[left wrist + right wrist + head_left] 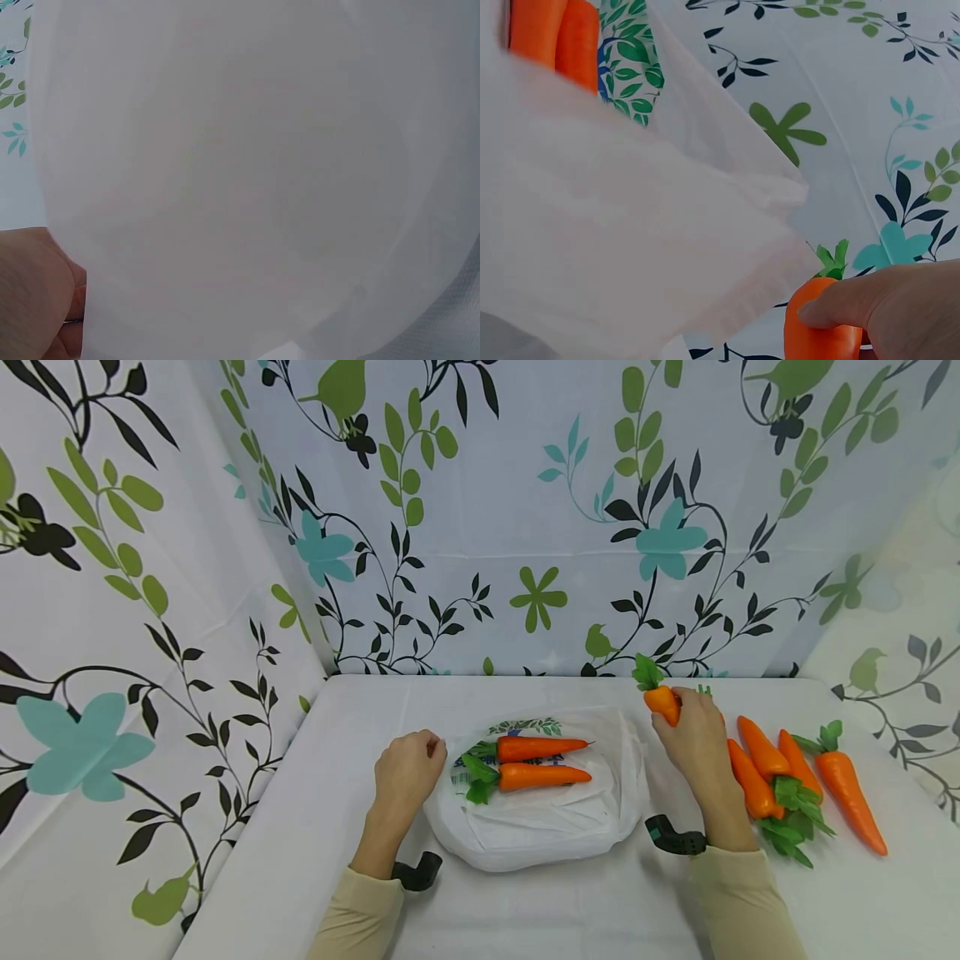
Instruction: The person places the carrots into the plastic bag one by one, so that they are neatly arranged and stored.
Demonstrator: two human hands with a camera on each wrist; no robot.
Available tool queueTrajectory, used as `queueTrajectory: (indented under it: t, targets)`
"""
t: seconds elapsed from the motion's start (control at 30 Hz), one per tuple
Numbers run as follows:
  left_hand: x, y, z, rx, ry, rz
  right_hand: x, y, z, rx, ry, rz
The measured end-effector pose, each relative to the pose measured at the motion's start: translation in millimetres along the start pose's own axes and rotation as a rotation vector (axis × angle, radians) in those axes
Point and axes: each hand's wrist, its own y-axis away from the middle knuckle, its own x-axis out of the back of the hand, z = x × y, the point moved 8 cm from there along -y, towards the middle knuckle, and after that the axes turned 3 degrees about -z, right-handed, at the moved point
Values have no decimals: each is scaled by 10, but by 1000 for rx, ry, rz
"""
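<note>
My right hand [693,731] grips an orange carrot [663,703] with green leaves, over the table's far right part. In the right wrist view the thumb presses on the carrot's top [821,341], just below its leaves. Two carrots [543,776] lie side by side on a white plastic bag [525,839], leaves to the left. At the bag's left edge my left hand [405,777] rests with loosely curled fingers, no object showing in it. The bag hides part of that hand in the left wrist view.
Several more carrots [763,747] lie bunched on the right of the white table [585,910], with one carrot [851,802] at their outer side. A bit of orange shows behind my right hand. A leaf-patterned curtain [480,552] hangs behind the table.
</note>
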Motion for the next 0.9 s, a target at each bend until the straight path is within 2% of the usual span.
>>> queueTrajectory:
  t: [0.23, 0.67, 0.9]
  targets:
    - [-2, -1, 3, -5, -4, 2, 25, 15, -60, 15, 3, 0]
    - [-6, 7, -7, -4, 1, -4, 80, 75, -215, 93, 5, 64]
    - [-14, 5, -11, -5, 1, -5, 82, 97, -269, 107, 0, 71]
